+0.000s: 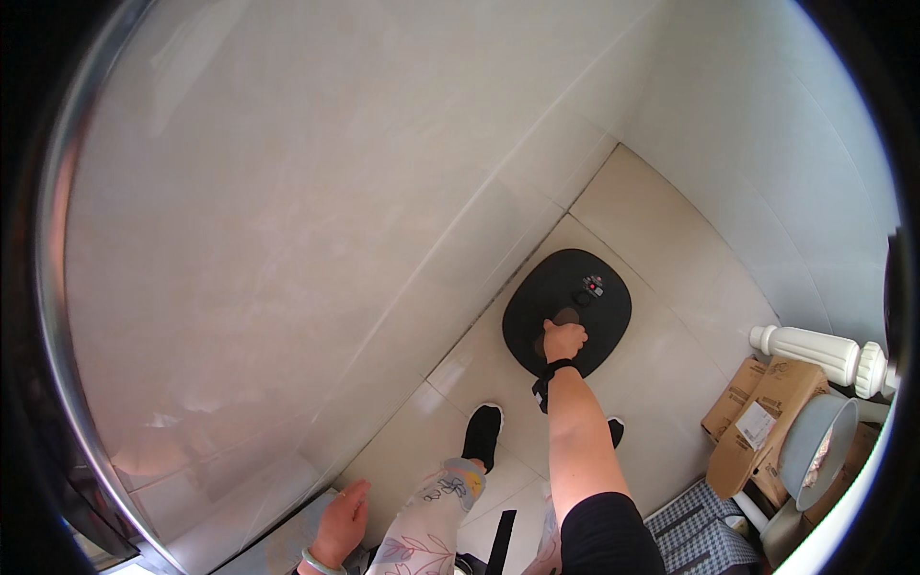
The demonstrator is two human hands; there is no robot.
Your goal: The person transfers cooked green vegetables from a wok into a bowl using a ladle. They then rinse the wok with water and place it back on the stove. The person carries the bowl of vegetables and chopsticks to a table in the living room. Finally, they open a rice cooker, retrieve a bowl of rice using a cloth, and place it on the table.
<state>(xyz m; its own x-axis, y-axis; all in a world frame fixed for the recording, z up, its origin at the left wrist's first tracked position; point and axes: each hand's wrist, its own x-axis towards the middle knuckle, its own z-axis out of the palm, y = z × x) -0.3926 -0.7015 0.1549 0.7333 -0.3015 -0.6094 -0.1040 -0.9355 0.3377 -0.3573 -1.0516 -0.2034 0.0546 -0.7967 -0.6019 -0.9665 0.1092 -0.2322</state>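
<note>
A black trash bin with a rounded lid (535, 287) stands on the tiled floor beside the wall. My right hand (565, 339), with a black band at the wrist, is closed at a brown part on the top of the dark lid; the part is mostly hidden beneath the fingers. A small red mark and pale markings show on the lid beyond the hand. My left hand (343, 519), with a pale bangle at the wrist, hangs low at the left with its fingers extended and nothing seen in it.
Cardboard boxes (780, 388), a grey bowl (794, 445), a white ribbed plastic cylinder (812, 350) and a checked bag (693, 528) stand at the right. Large tiled wall (287, 215) rises at the left. My black shoe (483, 435) is on the floor tiles.
</note>
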